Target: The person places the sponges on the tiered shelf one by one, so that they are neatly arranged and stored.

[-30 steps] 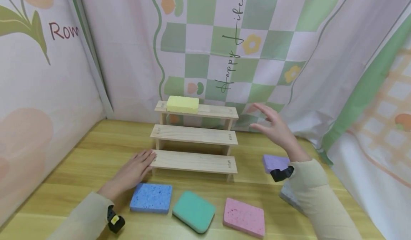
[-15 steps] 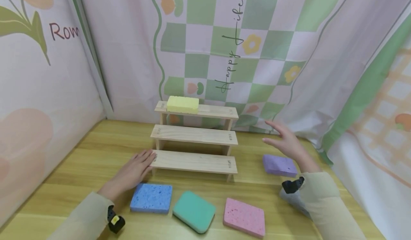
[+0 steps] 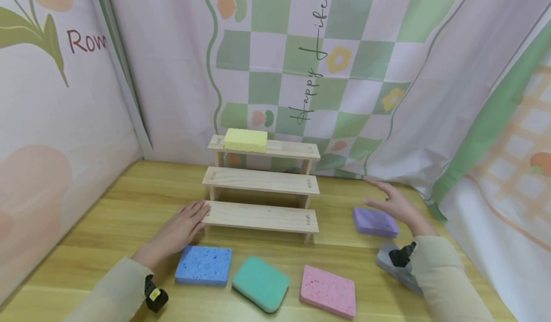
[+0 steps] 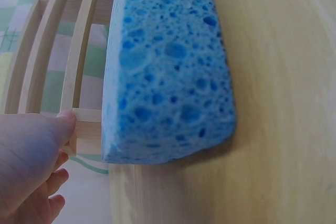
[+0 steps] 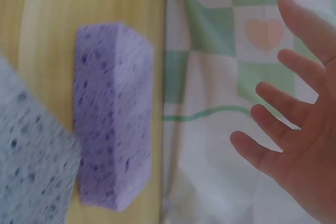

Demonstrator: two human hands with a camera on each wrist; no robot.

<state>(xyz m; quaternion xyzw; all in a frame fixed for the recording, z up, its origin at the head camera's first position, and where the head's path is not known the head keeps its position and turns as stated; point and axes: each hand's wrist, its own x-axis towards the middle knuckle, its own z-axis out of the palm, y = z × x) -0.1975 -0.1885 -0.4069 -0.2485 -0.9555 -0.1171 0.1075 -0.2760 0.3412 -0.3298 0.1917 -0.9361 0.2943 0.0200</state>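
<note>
My left hand (image 3: 185, 226) holds the left end of the lowest step of a three-tier wooden step shelf (image 3: 260, 216), thumb at its edge in the left wrist view. A yellow sponge (image 3: 245, 140) lies on the top tier, toward its left. My right hand (image 3: 398, 207) hovers with fingers spread and holds nothing, just behind and above a purple sponge (image 3: 375, 222). Near the right wrist is a grey sponge (image 3: 398, 267), partly hidden by the wrist camera and sleeve. The right wrist view shows the purple sponge (image 5: 113, 116) apart from the fingers.
In front of the shelf lie a blue sponge (image 3: 203, 265), a green sponge (image 3: 260, 284) and a pink sponge (image 3: 327, 291) on the wooden table (image 3: 112, 226). Patterned curtains (image 3: 172, 73) enclose the back and sides.
My right hand has moved down and to the right, away from the shelf's top tier toward the purple sponge, uncovering more of it. The left hand has stayed in place.
</note>
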